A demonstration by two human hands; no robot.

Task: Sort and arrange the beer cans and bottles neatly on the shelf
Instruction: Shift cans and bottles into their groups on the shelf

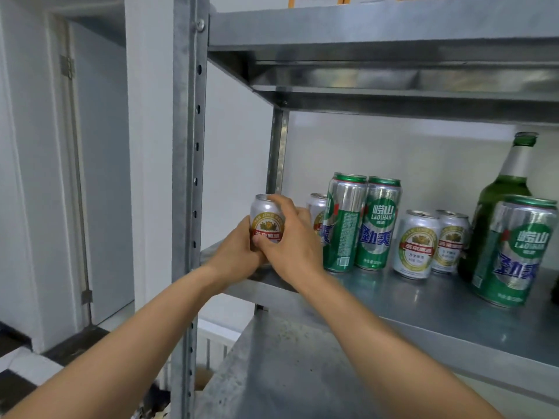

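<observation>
Nearest the camera, two bare forearms reach up to the left end of the middle shelf (408, 297), where both hands close on one short silver can (266, 217). The left hand (240, 252) cups its lower body from the left. The right hand (292, 246) curls over its right side, with fingertips on the rim. The palms hide the can's base, so I cannot tell whether it stands on the metal or is lifted. It is close to the shelf's front lip and just beside the upright post (189, 176), so a careless set-down could tip it off the edge or knock it against the post. Directly behind the right knuckles stands a second short can (316, 208), and beside that a pair of tall green cans (360, 225). Withdrawing the right hand with a swing to the right would likely nudge these, and the tall ones probably topple easily. Farther right are two more short silver cans (432, 244). Beyond them a green bottle (505, 192) sits behind another tall green can (517, 252) near the front edge. A run of falling cans could reach the bottle.
</observation>
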